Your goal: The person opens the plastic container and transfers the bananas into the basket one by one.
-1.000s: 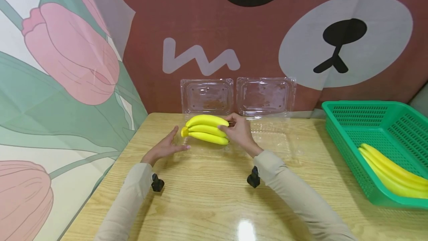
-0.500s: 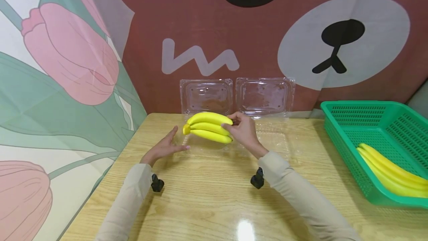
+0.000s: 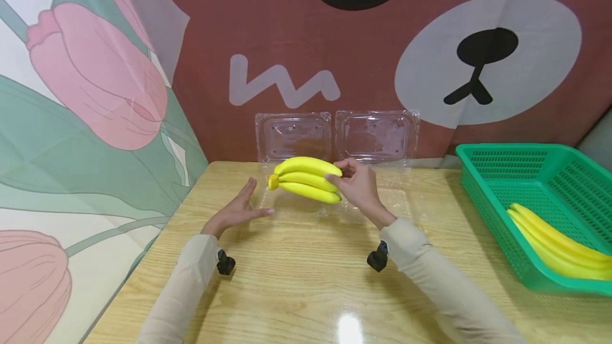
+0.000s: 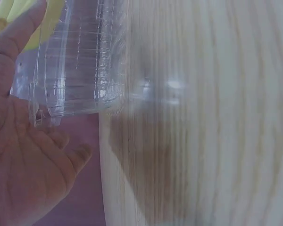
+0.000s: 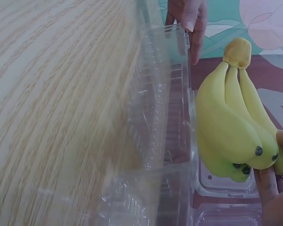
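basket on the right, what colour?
Green, with a perforated mesh pattern; the basket shows best in the head view.

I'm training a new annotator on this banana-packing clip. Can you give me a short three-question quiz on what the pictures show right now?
1. True or false: the right hand holds the banana bunch by its tip end, with the stem pointing toward the left hand.
2. What does the left hand touch?
A. the green basket
B. the clear plastic box
C. the banana bunch
3. Fill in: more bananas lie in the ______.

Key
1. True.
2. B: its straight fingers rest against the box's side.
3. Green basket, at the table's right edge.
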`<state>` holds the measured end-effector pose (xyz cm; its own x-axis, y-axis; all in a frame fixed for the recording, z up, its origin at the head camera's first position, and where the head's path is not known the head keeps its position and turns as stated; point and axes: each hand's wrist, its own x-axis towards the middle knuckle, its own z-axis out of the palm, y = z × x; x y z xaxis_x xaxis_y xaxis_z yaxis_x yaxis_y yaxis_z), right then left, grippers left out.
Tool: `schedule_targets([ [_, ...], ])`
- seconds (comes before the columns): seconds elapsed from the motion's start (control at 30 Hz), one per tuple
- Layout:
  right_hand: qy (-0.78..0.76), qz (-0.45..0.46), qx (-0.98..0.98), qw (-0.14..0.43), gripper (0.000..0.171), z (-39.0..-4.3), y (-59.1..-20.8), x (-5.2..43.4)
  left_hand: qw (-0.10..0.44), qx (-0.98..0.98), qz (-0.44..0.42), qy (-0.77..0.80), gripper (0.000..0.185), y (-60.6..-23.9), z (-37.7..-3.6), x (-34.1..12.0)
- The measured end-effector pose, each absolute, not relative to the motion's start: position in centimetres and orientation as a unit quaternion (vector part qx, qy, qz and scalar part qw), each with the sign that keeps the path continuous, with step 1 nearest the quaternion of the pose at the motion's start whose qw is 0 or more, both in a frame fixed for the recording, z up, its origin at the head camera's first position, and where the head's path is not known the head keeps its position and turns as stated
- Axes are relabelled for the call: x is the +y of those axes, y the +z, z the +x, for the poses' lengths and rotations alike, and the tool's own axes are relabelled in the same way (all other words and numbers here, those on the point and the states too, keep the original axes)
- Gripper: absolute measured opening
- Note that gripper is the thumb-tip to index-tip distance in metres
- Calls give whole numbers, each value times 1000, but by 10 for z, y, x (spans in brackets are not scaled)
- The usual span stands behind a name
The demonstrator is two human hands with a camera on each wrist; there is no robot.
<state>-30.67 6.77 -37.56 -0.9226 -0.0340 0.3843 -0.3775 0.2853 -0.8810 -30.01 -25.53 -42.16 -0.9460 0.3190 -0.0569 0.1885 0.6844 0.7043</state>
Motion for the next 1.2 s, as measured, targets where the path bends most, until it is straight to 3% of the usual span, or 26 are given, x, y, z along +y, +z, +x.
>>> schedule_targets([
  [0.8, 588, 140, -780, 164, 28, -283, -360, 101, 86, 907, 120, 393, 112, -422, -298, -251],
  [1.2, 583, 142, -781, 173, 36, -270, -353, 119, 79, 904, 122, 401, 113, -422, -295, -249],
])
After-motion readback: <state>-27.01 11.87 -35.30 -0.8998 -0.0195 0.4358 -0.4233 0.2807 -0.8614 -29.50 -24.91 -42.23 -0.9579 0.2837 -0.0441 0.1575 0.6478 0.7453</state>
